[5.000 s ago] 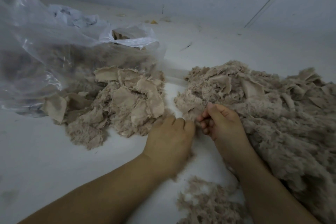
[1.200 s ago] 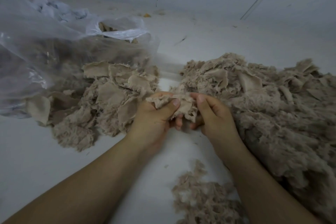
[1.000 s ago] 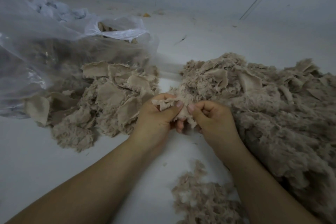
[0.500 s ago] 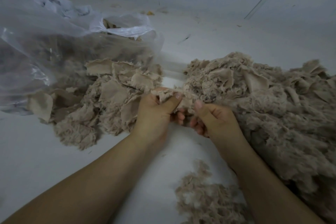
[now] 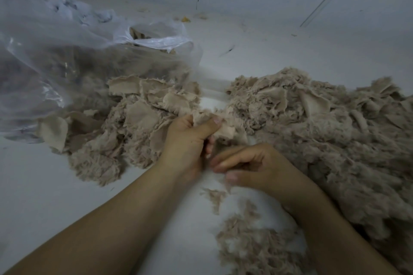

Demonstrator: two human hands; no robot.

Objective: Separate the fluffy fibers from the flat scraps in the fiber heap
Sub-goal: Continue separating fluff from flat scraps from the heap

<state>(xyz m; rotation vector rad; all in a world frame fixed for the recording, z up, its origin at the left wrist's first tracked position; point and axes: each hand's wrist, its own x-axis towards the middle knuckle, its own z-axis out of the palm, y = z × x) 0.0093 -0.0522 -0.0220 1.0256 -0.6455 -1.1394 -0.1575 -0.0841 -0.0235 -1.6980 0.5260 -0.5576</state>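
The fiber heap [image 5: 330, 140], a wide mound of beige-grey fluff mixed with flat scraps, covers the right side of the white table [image 5: 44, 185]. At the far left lies a clear plastic bag [image 5: 67, 51] with more of the same material showing through it. In front of the bag sits a pile of flat scraps [image 5: 134, 118], well apart from the small tuft pile of fluffy fibers [image 5: 245, 241] near the bottom edge. The left hand [image 5: 190, 140] grips a flat scrap [image 5: 223, 127] between thumb and curled fingers, at the gap between the two big piles. The right hand [image 5: 252, 167] hovers just beside it, fingers loosely curled; a wisp may be pinched there, but I cannot tell.
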